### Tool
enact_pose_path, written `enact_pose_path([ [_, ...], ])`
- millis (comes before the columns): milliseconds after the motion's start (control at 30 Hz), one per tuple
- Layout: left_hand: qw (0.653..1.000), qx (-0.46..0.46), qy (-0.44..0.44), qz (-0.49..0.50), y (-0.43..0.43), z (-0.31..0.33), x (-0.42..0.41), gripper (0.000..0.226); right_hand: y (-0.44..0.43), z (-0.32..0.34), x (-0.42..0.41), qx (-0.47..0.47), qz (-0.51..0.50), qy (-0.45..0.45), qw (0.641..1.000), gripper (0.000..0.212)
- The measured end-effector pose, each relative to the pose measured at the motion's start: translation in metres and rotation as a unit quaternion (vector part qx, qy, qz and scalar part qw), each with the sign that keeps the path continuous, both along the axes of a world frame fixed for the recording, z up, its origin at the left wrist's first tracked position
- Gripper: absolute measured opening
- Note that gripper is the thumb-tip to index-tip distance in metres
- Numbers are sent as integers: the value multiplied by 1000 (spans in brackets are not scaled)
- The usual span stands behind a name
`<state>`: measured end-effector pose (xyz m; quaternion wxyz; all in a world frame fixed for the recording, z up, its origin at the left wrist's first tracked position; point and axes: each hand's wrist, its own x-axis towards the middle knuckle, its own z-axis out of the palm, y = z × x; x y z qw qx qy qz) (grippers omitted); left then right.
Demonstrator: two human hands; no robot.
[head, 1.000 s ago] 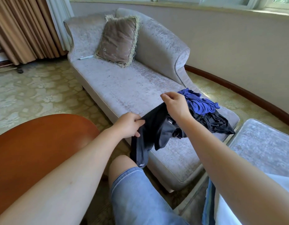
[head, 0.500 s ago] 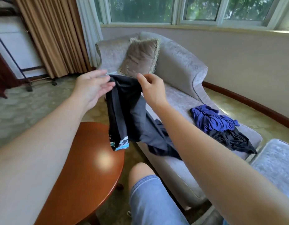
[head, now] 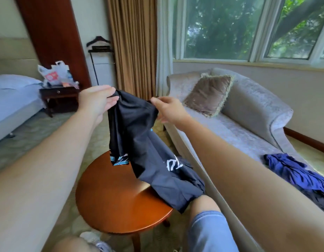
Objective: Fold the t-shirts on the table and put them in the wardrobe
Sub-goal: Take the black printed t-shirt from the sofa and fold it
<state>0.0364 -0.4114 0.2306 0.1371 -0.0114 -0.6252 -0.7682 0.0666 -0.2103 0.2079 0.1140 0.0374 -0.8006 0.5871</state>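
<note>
The left hand (head: 95, 100) pinches one top corner of the black t-shirt (head: 137, 128) between thumb and nearly straight fingers; the right hand (head: 170, 110) curls round the other corner. The shirt hangs (white lettering showing) above the round wooden table (head: 112, 202). A blue t-shirt (head: 292, 170) lies crumpled on the grey chaise (head: 239, 128) by the window (head: 217, 28).

The t-shirt (head: 139, 142) is black, with white lettering on one panel and a turquoise-and-white print at one edge; the round surface (head: 112, 206) is glossy reddish-brown wood; the crumpled garment (head: 294, 171) is deep blue. The chaise (head: 239, 128) is pale silver-grey with a mottled velvet sheen; its cushion (head: 208, 93) is taupe with a cream fringe; the curtain (head: 134, 42) is tan; the carpet (head: 39, 135) is pale green-beige with a faint floral pattern; the shorts (head: 208, 231) are light blue denim.
</note>
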Motion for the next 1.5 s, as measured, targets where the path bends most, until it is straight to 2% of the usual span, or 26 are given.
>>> enact_pose_path([
  [100,999,32,13,3,-7,11,6,19,-30,-4,10,0,51,-31,998,52],
  [233,997,70,27,12,-5,16,10,18,-52,-2,19,-122,109,-37,986,47],
  [333,993,106,33,30,-8,19,11,18,-64,-5,21,-124,145,-33,981,52],
  [433,990,128,40,43,-17,27,10,19,-80,-1,13,-122,124,-15,985,58],
  [600,987,121,44,99,-46,44,1,24,-94,41,-12,-165,51,60,983,44],
  [767,980,40,13,193,-86,37,-31,24,-105,63,-64,-180,36,55,981,35],
  [900,972,-19,-28,233,-114,5,-72,26,-113,44,-123,-169,-2,34,985,12],
  [933,971,-31,-36,236,-117,-5,-83,26,-114,37,-140,-158,-18,32,987,12],
  [967,970,-56,-43,234,-118,-16,-92,29,-116,27,-158,-145,-35,33,988,14],
  [1033,966,-166,-59,192,-116,-40,-111,51,-118,3,-184,-103,-42,18,994,17],
  [1100,943,-293,-102,125,-110,-70,-125,77,-118,-26,-193,-22,-17,-21,999,55],
  [1133,932,-326,-124,94,-107,-88,-132,83,-116,-44,-193,18,1,-45,999,65],
  [1200,911,-370,-176,35,-101,-128,-137,82,-112,-88,-194,76,45,-104,991,59],
  [1267,873,-422,-242,-32,-94,-169,-130,79,-109,-140,-186,170,81,-157,970,37],
  [1300,848,-445,-280,-64,-92,-191,-124,83,-107,-167,-179,219,100,-176,954,33],
  [1400,756,-527,-370,-117,-91,-242,-100,97,-95,-235,-149,300,155,-214,917,36],
  [1500,691,-565,-426,-147,-90,-273,-76,103,-78,-281,-117,350,239,-255,869,54],
])
